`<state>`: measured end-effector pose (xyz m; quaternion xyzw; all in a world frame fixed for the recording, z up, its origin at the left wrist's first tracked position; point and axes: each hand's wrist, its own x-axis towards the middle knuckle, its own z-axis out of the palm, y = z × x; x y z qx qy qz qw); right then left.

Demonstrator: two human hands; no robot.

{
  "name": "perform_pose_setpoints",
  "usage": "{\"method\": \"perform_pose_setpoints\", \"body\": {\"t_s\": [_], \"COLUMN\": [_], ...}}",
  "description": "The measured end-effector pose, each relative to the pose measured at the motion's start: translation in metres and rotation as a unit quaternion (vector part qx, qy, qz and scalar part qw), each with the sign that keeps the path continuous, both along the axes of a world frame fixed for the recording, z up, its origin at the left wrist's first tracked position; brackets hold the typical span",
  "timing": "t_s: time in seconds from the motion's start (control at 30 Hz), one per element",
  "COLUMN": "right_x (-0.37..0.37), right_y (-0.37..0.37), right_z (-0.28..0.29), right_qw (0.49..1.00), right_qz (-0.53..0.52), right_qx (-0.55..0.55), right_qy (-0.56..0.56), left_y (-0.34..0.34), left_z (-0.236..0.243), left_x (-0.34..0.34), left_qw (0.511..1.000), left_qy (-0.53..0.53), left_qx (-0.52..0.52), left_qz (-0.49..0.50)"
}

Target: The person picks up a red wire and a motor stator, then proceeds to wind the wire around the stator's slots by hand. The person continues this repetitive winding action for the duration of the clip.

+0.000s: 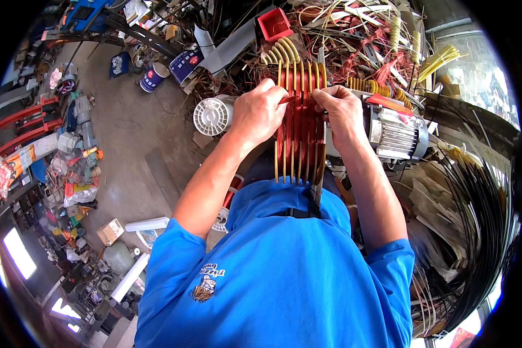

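Note:
In front of my waist stands a winding former with several thin yellowish divider plates point(276, 156) side by side. Dark red wire windings point(298, 124) fill the gaps between the plates. At the former's upper left, my left hand point(258, 110) is closed, its thumb and finger pinching a short, thin red piece point(287, 100) that lies across the windings. My right hand point(342, 110) is at the upper right edge, thumb and fingertips pressed together against the outer plates. What those fingertips hold, if anything, is too small to tell.
An electric motor point(397, 138) sits right of the former, a white plastic spool point(213, 115) left. Beyond are a red tray point(274, 25), yellowish curved pieces point(281, 51) and tangled wire scraps point(354, 40). Black strands point(481, 232) bunch at the right. A blue-and-white bucket point(154, 77) stands on the floor.

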<state>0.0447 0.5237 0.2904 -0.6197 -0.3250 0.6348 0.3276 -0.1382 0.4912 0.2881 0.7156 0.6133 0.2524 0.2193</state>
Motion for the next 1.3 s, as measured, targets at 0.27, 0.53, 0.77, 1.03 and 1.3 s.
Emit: {"method": "perform_pose_setpoints", "body": {"t_s": [0.27, 0.53, 0.77, 1.03, 1.3], "right_x": [-0.016, -0.018, -0.021, -0.019, -0.014], "right_y": [-0.038, -0.059, -0.058, -0.059, -0.056], "right_z": [0.013, 0.005, -0.001, -0.005, -0.004], "right_qw": [0.927, 0.854, 0.823, 0.868, 0.835], "right_qz": [0.155, 0.223, 0.249, 0.208, 0.255], "right_qx": [0.249, 0.392, 0.417, 0.374, 0.416], "right_qy": [-0.234, -0.26, -0.296, -0.252, -0.255], "left_y": [-0.028, -0.065, -0.072, -0.078, -0.071], "left_z": [0.008, 0.002, -0.002, -0.01, -0.016], "left_x": [0.003, 0.026, 0.033, 0.035, 0.028], "left_qw": [0.959, 0.911, 0.907, 0.909, 0.96], "left_qy": [-0.223, -0.346, -0.362, -0.345, -0.231], "left_qx": [-0.152, -0.097, -0.088, -0.049, 0.042], "left_qz": [0.084, 0.202, 0.195, 0.23, 0.152]}}
